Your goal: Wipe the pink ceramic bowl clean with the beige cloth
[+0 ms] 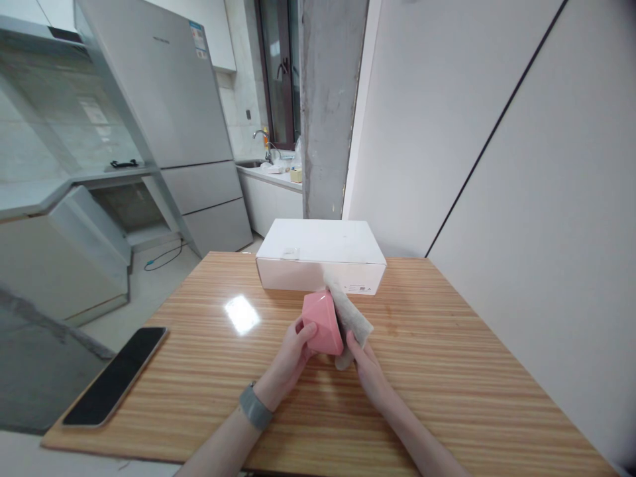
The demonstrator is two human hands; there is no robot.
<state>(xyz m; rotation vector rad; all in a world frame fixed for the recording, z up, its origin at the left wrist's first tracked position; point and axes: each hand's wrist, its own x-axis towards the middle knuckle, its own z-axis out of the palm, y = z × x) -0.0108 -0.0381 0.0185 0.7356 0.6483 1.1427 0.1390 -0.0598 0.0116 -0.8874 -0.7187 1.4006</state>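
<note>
Both hands are over the middle of the wooden table [412,371]. My left hand [297,344] grips a pink bowl-like object [322,321] by its left side, thumb across its outer face, and the object is tilted on its side. A light grey cloth [352,317] hangs along the object's right edge, with its upper end near the front of the white box. My right hand [364,361] pinches the cloth at its lower right, thumb on top. The inside of the pink object is mostly hidden by the cloth.
A closed white box [320,242] lies at the table's far edge, just beyond the hands. A dark phone [116,377] rests near the left edge. Behind stand a fridge [163,93], a sink counter [273,175] and a grey pillar [328,112]. A white wall [497,218] borders the right side.
</note>
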